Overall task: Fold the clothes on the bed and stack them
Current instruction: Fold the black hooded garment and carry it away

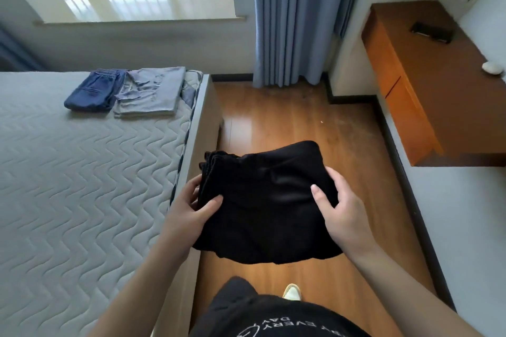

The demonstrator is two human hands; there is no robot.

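A folded black garment (265, 199) hangs in the air over the wooden floor, just right of the bed's edge. My left hand (189, 208) grips its left side, thumb on top and fingers underneath. My right hand (339, 208) grips its right side the same way. On the far corner of the bed (82, 172) lie two folded pieces side by side: dark blue trousers (94, 90) on the left and a grey-blue garment (152, 94) on the right, edges touching.
The quilted grey mattress fills the left. A wooden floor (287, 123) runs between the bed and an orange-brown desk (427, 82) at the right wall, which holds a dark object (431, 32) and a white one (492, 67). Blue curtain (295, 19) hangs beside the window.
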